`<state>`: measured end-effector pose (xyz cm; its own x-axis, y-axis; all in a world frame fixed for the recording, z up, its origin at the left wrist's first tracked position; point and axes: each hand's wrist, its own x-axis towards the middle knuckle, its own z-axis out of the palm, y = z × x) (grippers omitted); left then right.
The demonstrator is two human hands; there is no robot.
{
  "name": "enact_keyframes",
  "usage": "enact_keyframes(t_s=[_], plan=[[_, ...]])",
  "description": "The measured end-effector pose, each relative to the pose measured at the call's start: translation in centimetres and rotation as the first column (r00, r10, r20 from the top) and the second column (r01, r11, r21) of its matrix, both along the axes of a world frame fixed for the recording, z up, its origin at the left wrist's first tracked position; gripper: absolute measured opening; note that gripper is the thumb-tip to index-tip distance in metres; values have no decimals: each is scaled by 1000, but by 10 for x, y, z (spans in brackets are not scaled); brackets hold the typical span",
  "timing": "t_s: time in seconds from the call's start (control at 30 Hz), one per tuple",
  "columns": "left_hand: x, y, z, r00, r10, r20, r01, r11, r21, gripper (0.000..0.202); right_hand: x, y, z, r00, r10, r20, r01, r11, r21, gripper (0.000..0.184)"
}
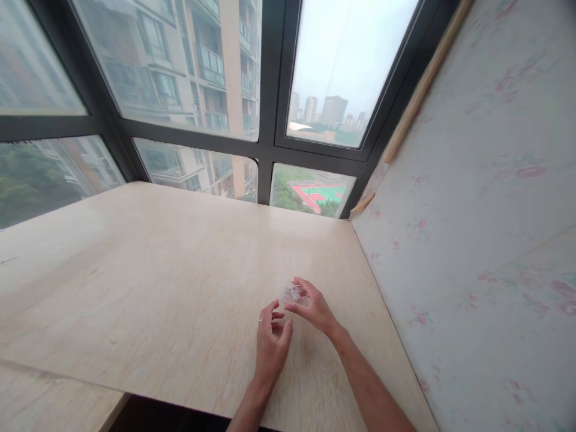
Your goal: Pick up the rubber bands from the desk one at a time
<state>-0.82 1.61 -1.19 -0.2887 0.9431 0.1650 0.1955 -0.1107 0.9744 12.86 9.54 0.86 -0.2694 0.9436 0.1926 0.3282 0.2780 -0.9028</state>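
- Clear, crinkly plastic-looking piece [293, 294], small and see-through; exact shape too small and blurred to tell.
- It sits above the tabletop [171, 288], right of centre on the near part, well short of the window [270, 90].
- Right hand [312, 306]: fingers curled, thumb and fingertips pinched on the clear piece from its right side, so clamped on it.
- Left hand [272, 342]: just beside the right hand, below-left of the piece; fingers half curled and spread, thumb apart from them. Fingertips close to the piece, contact cannot be told.
- Ring [260, 321] on one left-hand finger.
- Both forearms come in from the bottom edge and converge; the hands are nearly touching.
- Tabletop is pale wood-grain board; it runs to the dark window frame at the back and to a floral-patterned wall [472, 210] on the right.
- No readable writing, labels or brand marks on the piece, the board or the wall.
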Motion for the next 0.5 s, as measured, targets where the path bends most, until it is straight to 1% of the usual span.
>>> enact_keyframes(t_s=[0.07, 0.13, 0.23, 0.33, 0.5], plan=[[-1, 2, -4, 997, 18, 81, -16, 1000, -16, 47, -12, 2, -6, 996, 9, -83, -14, 999, -50, 66], [-1, 3, -5, 986, 9, 169, -2, 999, -41, 52, -19, 1, -12, 985, 31, -170, -48, 994, -98, 62], [-1, 3, -3, 963, -65, 263, 86, 994, -69, 55, -22, -5, -18, 968, 79, -237, -115, 983, -143, 58], [-1, 3, 0, 947, -111, 300, 140, 987, -76, 53, -19, -12, -15, 960, 106, -259, -150, 976, -156, 53], [-1, 3, 0, 947, -94, 308, 122, 990, -73, 57, -16, -18, -1, 927, 158, -340, -221, 963, -153, 47]])
